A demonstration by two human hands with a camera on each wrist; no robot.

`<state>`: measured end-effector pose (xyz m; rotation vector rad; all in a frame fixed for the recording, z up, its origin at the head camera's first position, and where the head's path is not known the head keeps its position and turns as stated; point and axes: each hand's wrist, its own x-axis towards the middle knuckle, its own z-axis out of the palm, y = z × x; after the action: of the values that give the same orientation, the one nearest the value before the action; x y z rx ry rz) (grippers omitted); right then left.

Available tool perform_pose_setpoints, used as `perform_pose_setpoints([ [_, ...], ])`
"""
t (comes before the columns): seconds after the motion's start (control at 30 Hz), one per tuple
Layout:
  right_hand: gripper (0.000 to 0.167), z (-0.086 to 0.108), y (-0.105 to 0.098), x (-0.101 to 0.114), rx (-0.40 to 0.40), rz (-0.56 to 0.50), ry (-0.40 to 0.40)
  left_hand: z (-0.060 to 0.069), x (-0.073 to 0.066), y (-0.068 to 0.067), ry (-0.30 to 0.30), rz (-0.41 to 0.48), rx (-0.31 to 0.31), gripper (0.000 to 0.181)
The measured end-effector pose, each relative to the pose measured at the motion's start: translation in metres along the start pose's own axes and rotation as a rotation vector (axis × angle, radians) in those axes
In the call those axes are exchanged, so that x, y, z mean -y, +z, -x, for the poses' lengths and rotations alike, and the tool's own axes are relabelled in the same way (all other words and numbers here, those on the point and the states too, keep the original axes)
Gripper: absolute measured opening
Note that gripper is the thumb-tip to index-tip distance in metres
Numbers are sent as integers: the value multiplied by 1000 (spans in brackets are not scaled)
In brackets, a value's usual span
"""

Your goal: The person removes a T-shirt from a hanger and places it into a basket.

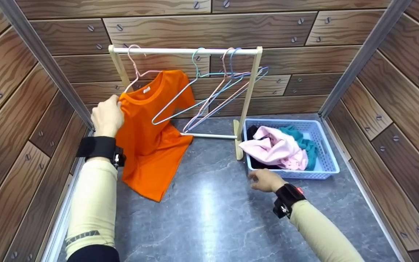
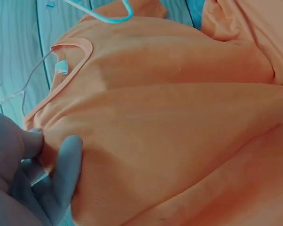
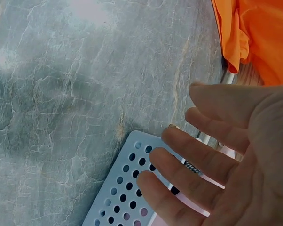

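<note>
An orange T-shirt (image 1: 147, 134) hangs on a pink hanger (image 1: 135, 65) hooked over the left end of a small rack's rail. My left hand (image 1: 108, 113) pinches the shirt's shoulder beside the neckline. In the left wrist view, the thumb and fingers (image 2: 68, 160) sit at the cloth's edge, close to the collar. My right hand (image 1: 266, 180) is just in front of a light blue basket (image 1: 326, 160), fingers loosely bent and holding nothing. The right wrist view shows those fingers (image 3: 198, 153) spread apart over the basket's perforated side.
Several bare wire hangers (image 1: 175, 96) hang from the rail (image 1: 180, 51) right of the shirt. A wooden post (image 1: 250, 91) supports the rack's right end. The basket holds a pink cloth (image 1: 275, 147), a teal cloth (image 1: 306, 145) and something black. Wood-patterned walls enclose the grey floor (image 1: 209, 218).
</note>
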<state>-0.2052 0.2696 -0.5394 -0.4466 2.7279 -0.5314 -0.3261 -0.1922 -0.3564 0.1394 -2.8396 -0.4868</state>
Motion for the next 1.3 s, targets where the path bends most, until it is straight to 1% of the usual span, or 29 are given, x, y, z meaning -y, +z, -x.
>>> perform_pose_setpoints([
  [0.17,34,0,2,1,11,-11,0,0,-1,-19,3,34,-69,24],
  [0.27,35,-1,4,3,10,-13,-3,3,0,-30,26,47,-103,23],
  [0.37,35,-1,5,6,23,-34,13,8,5,-36,44,51,-111,22],
  [0.43,35,-2,5,7,28,-43,22,12,13,-38,53,40,-101,22],
  [0.53,35,-2,7,8,40,-49,40,18,33,-36,65,16,-71,22],
  [0.6,35,-2,9,9,43,-45,42,23,50,-32,74,-6,-40,24],
  [0.73,36,-2,13,7,52,-54,29,36,86,-23,72,-23,27,25],
  [0.83,38,-2,15,5,51,-84,40,47,107,-16,78,-8,44,23],
  [0.9,40,-3,16,4,50,-89,43,55,118,-11,95,5,52,23],
  [0.97,42,-4,17,4,50,-95,52,61,126,-7,117,24,64,22],
  [1.07,45,-6,19,6,52,-95,43,70,133,-3,159,47,84,22],
  [1.2,45,-10,19,10,54,-101,23,77,135,0,240,69,84,19],
  [1.3,44,-12,18,13,60,-111,13,81,132,2,307,81,85,16],
])
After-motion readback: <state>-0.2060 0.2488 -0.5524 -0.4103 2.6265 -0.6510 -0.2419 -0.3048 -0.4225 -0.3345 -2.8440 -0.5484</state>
